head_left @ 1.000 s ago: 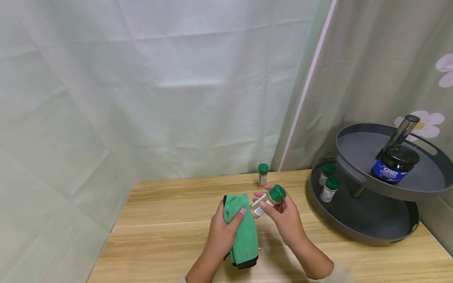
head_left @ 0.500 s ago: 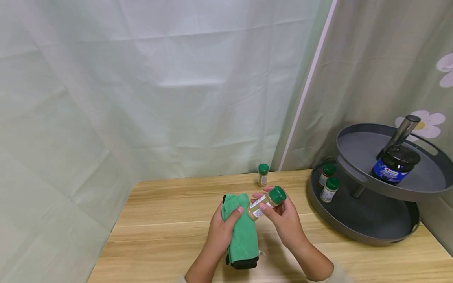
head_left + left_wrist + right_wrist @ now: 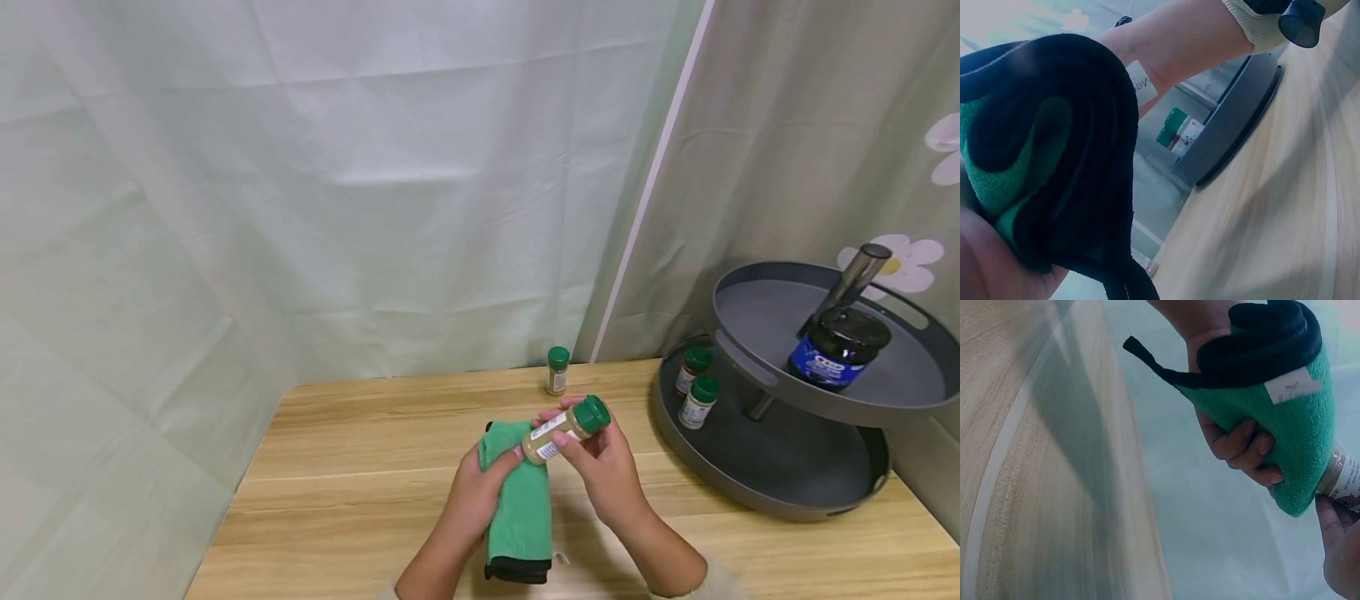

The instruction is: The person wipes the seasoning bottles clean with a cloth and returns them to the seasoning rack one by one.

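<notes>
My left hand point(image 3: 477, 493) grips a folded green cloth point(image 3: 521, 518) with black edging, thumb on top; in the right wrist view its fingers point(image 3: 1247, 445) curl round the cloth. A spice jar point(image 3: 551, 437) with a green lid and white label is tilted in my right hand point(image 3: 609, 468), held between thumb and fingers. The jar's base touches the cloth close to my left thumb. From the left wrist, the rolled black edge of the cloth point(image 3: 1079, 156) fills much of the view and hides most of the jar.
Another green-lidded jar point(image 3: 557, 372) stands at the table's back edge. To the right is a two-tier grey tray point(image 3: 787, 492): two green-lidded jars point(image 3: 697, 403) sit on its lower tier, and a dark jar with a blue label point(image 3: 834, 350) on the upper. A pale curtain point(image 3: 420, 208) hangs behind.
My left hand and the cloth have shifted slightly right and down, and the cloth now meets the jar's base more closely. The right hand with the jar has barely moved.
</notes>
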Available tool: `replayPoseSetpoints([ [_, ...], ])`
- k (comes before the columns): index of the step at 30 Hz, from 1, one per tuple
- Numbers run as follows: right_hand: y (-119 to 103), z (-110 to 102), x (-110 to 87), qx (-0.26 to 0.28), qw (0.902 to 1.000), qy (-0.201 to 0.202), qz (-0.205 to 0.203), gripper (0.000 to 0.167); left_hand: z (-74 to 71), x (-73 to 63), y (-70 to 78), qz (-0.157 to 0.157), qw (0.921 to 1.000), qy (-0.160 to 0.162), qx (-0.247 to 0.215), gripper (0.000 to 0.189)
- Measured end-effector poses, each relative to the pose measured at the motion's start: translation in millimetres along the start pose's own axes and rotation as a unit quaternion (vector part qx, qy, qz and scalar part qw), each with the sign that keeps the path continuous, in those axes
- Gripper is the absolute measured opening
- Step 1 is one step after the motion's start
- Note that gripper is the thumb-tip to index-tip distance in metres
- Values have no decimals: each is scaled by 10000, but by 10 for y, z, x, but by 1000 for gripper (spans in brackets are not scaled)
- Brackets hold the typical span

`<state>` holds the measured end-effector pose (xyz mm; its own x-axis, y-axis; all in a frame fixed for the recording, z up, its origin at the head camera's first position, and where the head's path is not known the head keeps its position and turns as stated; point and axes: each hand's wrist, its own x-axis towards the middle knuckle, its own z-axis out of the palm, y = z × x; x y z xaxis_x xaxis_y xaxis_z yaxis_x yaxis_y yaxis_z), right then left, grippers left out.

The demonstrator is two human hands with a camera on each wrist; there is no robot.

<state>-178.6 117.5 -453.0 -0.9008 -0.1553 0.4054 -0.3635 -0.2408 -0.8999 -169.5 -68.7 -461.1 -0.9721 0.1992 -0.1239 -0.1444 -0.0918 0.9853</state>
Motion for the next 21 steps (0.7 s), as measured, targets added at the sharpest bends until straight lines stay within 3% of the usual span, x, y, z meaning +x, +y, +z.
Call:
replayPoseSetpoints([
  [11, 24, -27, 27, -208, 9994, 226, -187, 35, 42, -30, 5, -40, 9997, -23, 253, 44],
  [21, 62, -33, 35, -128, 9995, 266, -146, 35, -15, -44, 72, 244, 9988, 371, 204, 39],
])
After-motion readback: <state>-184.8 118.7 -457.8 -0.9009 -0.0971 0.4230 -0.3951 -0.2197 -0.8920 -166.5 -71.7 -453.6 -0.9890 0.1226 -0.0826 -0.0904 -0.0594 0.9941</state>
